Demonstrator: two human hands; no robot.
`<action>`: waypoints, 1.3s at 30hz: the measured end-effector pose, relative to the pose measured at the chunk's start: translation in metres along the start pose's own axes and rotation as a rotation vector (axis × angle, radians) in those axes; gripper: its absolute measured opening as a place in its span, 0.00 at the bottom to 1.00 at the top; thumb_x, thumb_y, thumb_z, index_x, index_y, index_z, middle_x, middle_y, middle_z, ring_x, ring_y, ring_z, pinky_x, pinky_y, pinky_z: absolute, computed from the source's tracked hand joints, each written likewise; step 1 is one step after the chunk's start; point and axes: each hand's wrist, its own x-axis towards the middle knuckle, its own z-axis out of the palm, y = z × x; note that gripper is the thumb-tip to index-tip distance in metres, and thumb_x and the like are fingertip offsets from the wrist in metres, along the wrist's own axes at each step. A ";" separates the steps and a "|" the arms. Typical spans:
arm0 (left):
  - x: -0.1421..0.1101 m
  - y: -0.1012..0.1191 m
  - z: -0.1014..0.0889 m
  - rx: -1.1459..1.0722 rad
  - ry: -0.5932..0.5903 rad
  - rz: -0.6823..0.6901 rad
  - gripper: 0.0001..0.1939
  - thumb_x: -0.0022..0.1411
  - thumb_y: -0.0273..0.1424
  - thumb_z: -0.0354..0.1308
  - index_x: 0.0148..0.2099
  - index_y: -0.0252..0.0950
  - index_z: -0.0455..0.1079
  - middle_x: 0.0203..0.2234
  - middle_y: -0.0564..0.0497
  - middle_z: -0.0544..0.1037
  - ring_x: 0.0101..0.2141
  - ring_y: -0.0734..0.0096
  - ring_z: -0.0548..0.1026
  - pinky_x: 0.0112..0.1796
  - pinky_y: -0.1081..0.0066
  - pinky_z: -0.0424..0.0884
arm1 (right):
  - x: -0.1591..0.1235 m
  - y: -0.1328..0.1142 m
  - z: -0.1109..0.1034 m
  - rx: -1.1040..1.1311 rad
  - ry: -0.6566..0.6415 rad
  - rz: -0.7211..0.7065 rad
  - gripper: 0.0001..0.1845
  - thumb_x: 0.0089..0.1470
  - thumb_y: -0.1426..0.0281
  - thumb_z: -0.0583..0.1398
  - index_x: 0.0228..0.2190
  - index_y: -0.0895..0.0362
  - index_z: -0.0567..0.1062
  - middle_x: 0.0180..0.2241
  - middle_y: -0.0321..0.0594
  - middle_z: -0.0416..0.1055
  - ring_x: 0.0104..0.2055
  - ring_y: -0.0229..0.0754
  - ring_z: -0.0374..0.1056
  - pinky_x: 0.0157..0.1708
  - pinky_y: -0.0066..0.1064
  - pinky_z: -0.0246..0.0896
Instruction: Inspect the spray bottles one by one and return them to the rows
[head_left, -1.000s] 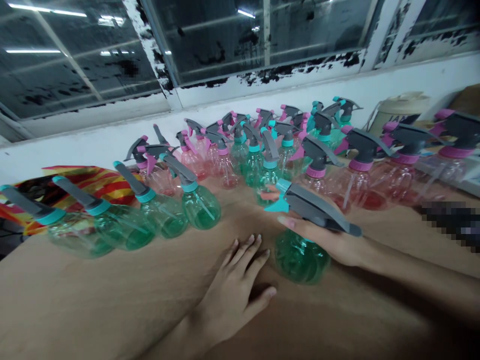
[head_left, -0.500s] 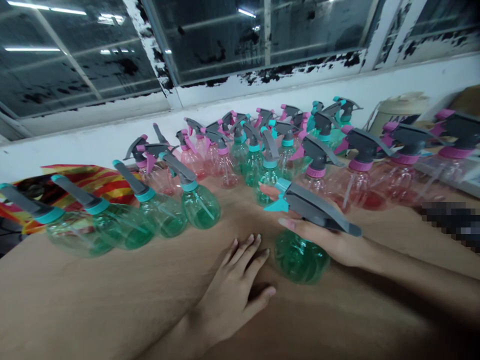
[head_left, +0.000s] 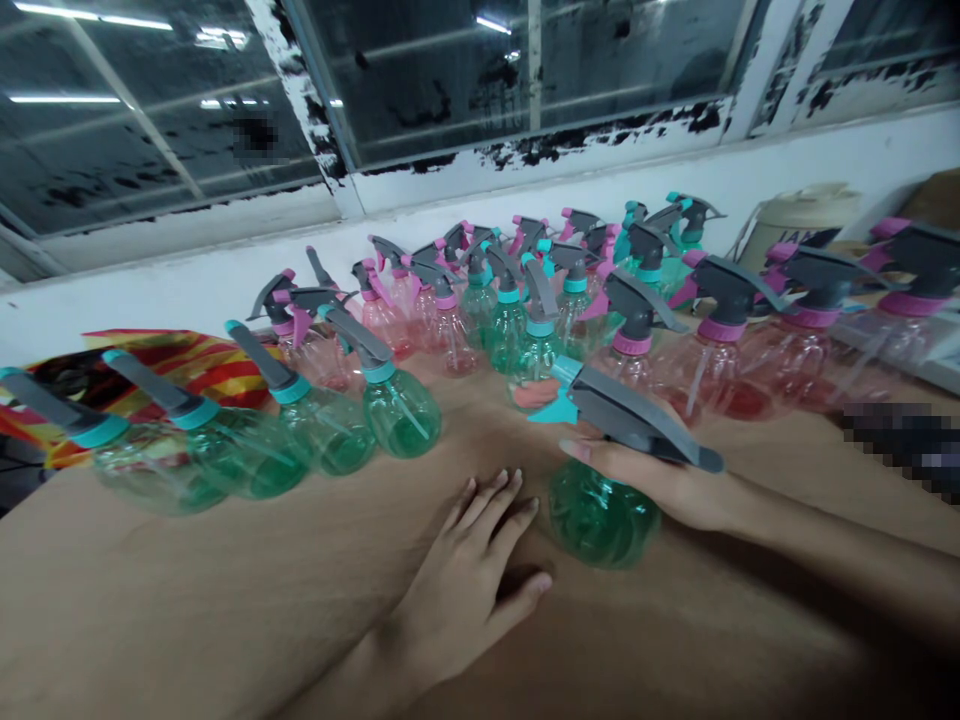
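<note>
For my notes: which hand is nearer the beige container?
Right hand, gripping a green bottle in front and left of the beige container; the left hand lies farther left on the table.

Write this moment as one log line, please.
left hand: palm down on table | right hand: holding green spray bottle | nearby: pink bottles, other green bottles
</note>
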 end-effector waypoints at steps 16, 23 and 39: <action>-0.001 -0.002 0.001 -0.004 0.024 0.011 0.28 0.66 0.42 0.54 0.63 0.36 0.56 0.62 0.44 0.58 0.62 0.57 0.56 0.59 0.51 0.55 | 0.000 -0.003 0.001 0.101 -0.047 -0.029 0.09 0.55 0.60 0.59 0.35 0.50 0.75 0.34 0.35 0.75 0.34 0.40 0.71 0.39 0.35 0.67; -0.001 -0.002 0.001 0.004 0.015 0.010 0.29 0.66 0.41 0.53 0.64 0.35 0.54 0.63 0.44 0.57 0.62 0.57 0.56 0.59 0.51 0.55 | 0.000 -0.003 0.002 0.082 0.002 -0.014 0.19 0.52 0.59 0.62 0.47 0.46 0.73 0.33 0.36 0.74 0.36 0.45 0.71 0.38 0.37 0.68; -0.002 -0.002 0.002 0.011 0.027 0.011 0.29 0.66 0.42 0.53 0.64 0.36 0.54 0.63 0.43 0.57 0.62 0.57 0.55 0.58 0.51 0.55 | 0.000 -0.004 0.003 0.064 0.011 -0.014 0.21 0.52 0.59 0.61 0.48 0.48 0.71 0.33 0.37 0.73 0.35 0.45 0.71 0.36 0.37 0.67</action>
